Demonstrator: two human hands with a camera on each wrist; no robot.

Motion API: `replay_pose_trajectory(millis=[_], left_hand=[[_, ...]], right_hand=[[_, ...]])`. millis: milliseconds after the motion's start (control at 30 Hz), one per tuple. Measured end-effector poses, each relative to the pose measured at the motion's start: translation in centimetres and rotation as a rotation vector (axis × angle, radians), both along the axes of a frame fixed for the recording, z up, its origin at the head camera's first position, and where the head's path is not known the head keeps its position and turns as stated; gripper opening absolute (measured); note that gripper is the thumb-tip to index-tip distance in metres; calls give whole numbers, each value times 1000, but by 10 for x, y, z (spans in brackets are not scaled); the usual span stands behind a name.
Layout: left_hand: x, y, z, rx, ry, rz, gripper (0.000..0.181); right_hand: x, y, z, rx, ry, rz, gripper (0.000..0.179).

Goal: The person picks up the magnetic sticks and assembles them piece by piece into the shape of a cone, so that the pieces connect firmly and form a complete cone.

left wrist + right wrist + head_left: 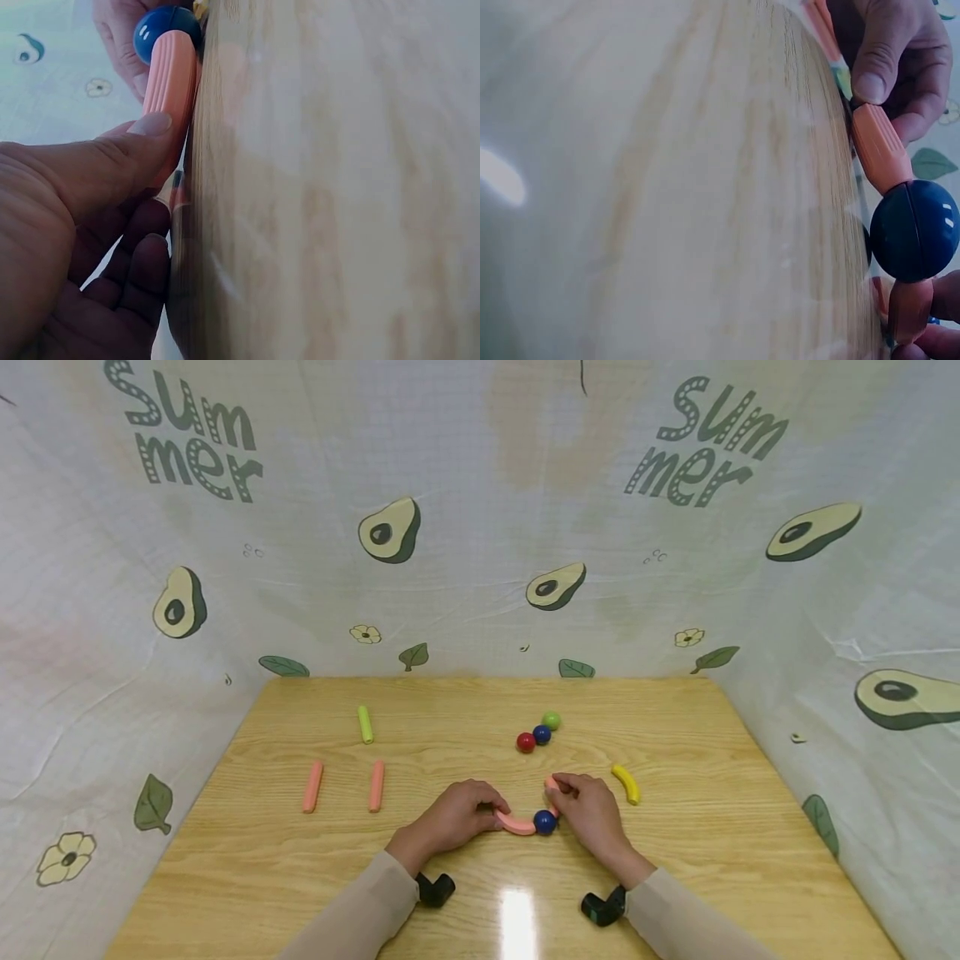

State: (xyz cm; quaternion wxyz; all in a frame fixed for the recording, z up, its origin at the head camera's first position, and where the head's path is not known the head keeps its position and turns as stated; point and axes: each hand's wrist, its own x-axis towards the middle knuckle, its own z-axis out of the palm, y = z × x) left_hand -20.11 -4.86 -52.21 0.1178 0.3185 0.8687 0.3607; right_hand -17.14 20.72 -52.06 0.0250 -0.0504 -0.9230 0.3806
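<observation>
My left hand [456, 814] pinches the left end of a curved pink rod [517, 825] between thumb and fingers, low over the table. The rod's other end meets a shiny dark blue ball [545, 822]. From the ball's far side a second pink rod [551, 783] runs up and away, pinched by my right hand [592, 817], which partly covers it. In the left wrist view, the ridged pink rod [171, 79] reaches from my thumb to the ball. The right wrist view shows the blue ball [915, 229] with a pink rod joined on either side.
Beyond the hands, a red ball [526, 742], another blue ball [542, 734] and a green ball [552, 720] lie in a row. A curved yellow rod [626, 785] is to the right. Leftward lie two straight pink rods [312, 787] and a yellow-green rod [365, 725].
</observation>
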Motion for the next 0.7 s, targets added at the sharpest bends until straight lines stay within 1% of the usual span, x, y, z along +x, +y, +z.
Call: replay_pose_trajectory(millis=[367, 700], left_hand=[[0, 1, 2, -3, -28, 16, 14], [-2, 1, 1, -21, -29, 17, 15]], right_hand=[[-1, 2, -2, 6, 21, 1, 39], [3, 3, 0, -13, -2, 30, 42]])
